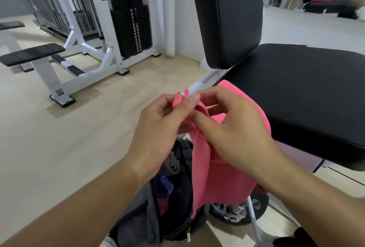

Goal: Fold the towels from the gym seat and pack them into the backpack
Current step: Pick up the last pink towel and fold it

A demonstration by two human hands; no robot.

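Head view showed the pink towel (215,175) held up in the air, its upper edge bunched between both hands and its body hanging down over the open backpack (173,197) on the floor, one side draped against the edge of the black gym seat (316,89). The left hand (158,120) pinched a corner of the edge, and the right hand (233,122) pinched the cloth just beside it, so each grip was closed on the towel. To fold well, I judged the hands should find two true corners, pull the edge straight and let the cloth hang flat before joining them. The loose fabric could catch on the seat. Other clothes already lay inside the backpack.
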